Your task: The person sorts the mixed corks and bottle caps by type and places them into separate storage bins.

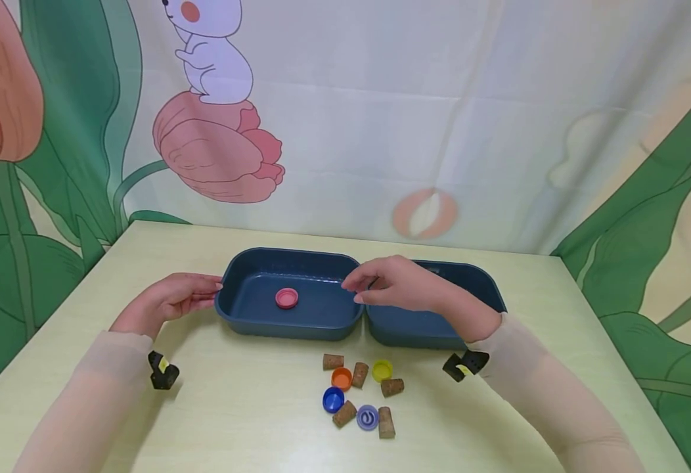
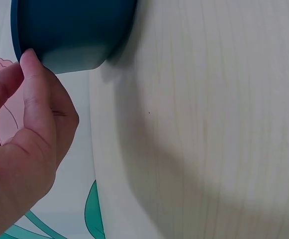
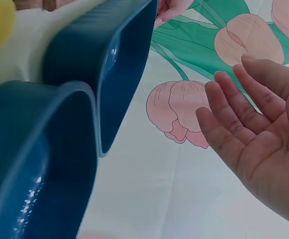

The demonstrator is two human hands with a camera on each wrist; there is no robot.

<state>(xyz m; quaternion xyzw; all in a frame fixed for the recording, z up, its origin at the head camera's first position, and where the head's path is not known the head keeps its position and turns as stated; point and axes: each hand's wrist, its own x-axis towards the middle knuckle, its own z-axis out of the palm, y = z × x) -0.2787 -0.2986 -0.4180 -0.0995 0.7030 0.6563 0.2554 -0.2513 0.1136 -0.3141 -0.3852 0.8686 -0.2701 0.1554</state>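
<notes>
My left hand (image 1: 186, 294) touches the left end of a dark blue tray (image 1: 289, 332), fingertips right at its rim. In the left wrist view the thumb (image 2: 35, 89) lies against the tray's outer wall. A pink bottle cap (image 1: 286, 298) sits inside this tray. My right hand (image 1: 399, 282) hovers over where the two trays meet, its fingers loosely bent and holding nothing. The right wrist view shows its fingers (image 3: 229, 107) spread apart. Beneath this hand and forearm is the second dark blue tray (image 1: 416, 338), partly hidden.
In front of the trays lie several corks (image 1: 343, 414) among an orange cap (image 1: 341, 378), a yellow cap (image 1: 382, 370), a blue cap (image 1: 333, 399) and a purple cap (image 1: 367, 417). A printed cloth (image 1: 345, 131) hangs behind the pale wooden table (image 1: 233, 407).
</notes>
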